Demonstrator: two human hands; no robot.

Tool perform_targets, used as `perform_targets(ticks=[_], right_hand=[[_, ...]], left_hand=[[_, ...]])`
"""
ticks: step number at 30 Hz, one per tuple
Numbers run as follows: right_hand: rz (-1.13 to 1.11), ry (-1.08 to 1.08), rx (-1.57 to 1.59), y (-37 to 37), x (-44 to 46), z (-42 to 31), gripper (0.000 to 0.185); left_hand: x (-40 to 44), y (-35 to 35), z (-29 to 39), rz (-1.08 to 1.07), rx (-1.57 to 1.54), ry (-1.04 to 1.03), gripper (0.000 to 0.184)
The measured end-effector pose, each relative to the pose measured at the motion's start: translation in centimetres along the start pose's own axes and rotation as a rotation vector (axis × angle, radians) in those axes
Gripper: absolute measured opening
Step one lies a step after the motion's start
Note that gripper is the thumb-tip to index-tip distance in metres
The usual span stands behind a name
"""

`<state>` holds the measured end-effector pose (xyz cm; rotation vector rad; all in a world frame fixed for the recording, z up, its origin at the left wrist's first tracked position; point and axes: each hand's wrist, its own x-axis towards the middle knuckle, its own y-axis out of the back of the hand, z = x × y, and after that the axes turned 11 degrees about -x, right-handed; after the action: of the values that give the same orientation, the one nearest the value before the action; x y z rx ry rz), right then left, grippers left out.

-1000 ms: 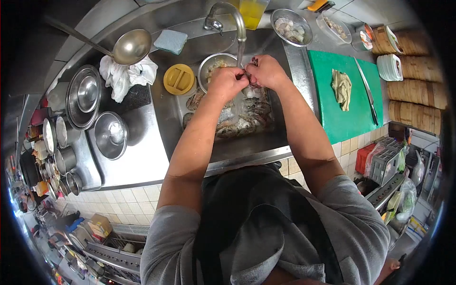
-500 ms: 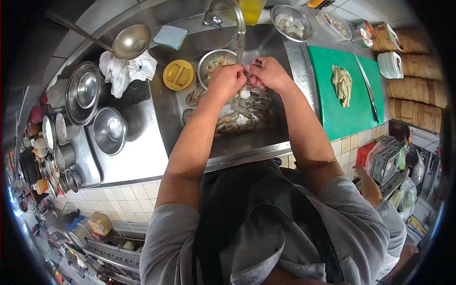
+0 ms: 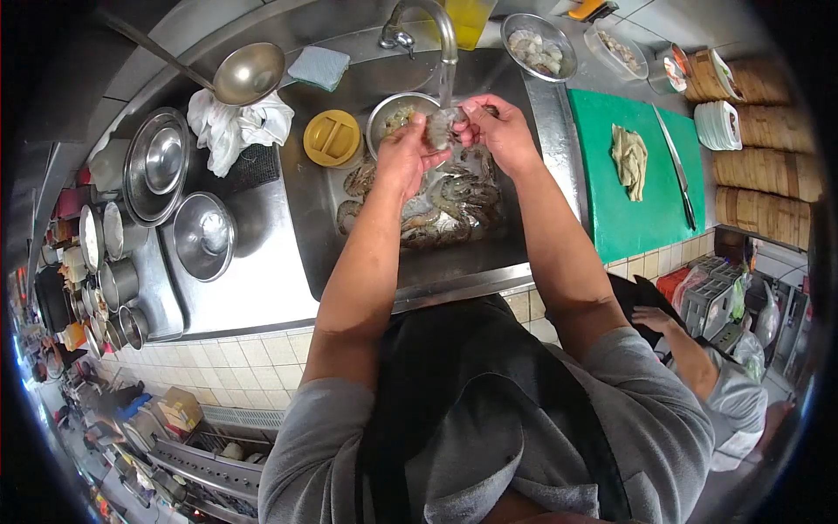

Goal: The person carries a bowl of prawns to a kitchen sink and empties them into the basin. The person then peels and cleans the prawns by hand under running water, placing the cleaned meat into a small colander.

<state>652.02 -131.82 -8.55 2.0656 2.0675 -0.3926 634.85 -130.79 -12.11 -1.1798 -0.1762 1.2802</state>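
Under the faucet [image 3: 447, 52], a grey shrimp [image 3: 443, 128] lies across my hands. My left hand [image 3: 406, 159] has its fingers closed around the body from the left. At the right end of the shrimp, my right hand [image 3: 502, 135] is closed on it with pinched fingers; a small dark piece shows by its thumb. Several whole shrimp [image 3: 454, 205] lie in the sink [image 3: 314, 236] below my hands. A metal bowl [image 3: 375, 122] with pale pieces in it sits just behind my left hand, beside a yellow round divided dish [image 3: 331, 138].
To the right, a green cutting board [image 3: 611, 223] bears a folded cloth [image 3: 628, 163] and a knife [image 3: 676, 166]. A bowl of peeled shrimp [image 3: 539, 48] stands behind the sink. Metal bowls [image 3: 203, 236] and a ladle [image 3: 249, 74] are left. Another person's arm [image 3: 690, 358] shows at right.
My hands have turned and moved slightly apart, so the shrimp between them now shows plainly. The other person at right has shifted, with dark cloth now showing by their hand.
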Motion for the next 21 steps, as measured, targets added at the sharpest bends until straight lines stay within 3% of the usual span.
perform_targets(ticks=[1,4,7,9,12,21], right_hand=[[0.088,-0.041,0.017,-0.2,-0.1,0.1,0.021],[0.009,-0.102,-0.017,-1.3,-0.8,0.3,0.026],[0.081,-0.067,-0.086,-2.3,-0.5,1.5,0.029],[0.107,-0.003,-0.172,-2.9,-0.8,2.0,0.024],[0.122,0.036,-0.151,-3.6,-1.2,2.3,0.021],[0.107,0.070,0.040,-2.3,-0.8,1.2,0.019]], left_hand=[[0.1,0.1,-0.2,0.000,0.000,0.000,0.023],[0.1,0.1,-0.9,-0.010,0.245,-0.077,0.024],[0.7,-0.3,-0.6,0.145,0.261,-0.055,0.025],[1.0,-0.2,0.1,-0.010,0.196,0.115,0.021],[1.3,-1.0,0.0,0.138,0.169,0.139,0.015],[1.6,-1.1,-0.9,0.157,-0.104,0.084,0.019]])
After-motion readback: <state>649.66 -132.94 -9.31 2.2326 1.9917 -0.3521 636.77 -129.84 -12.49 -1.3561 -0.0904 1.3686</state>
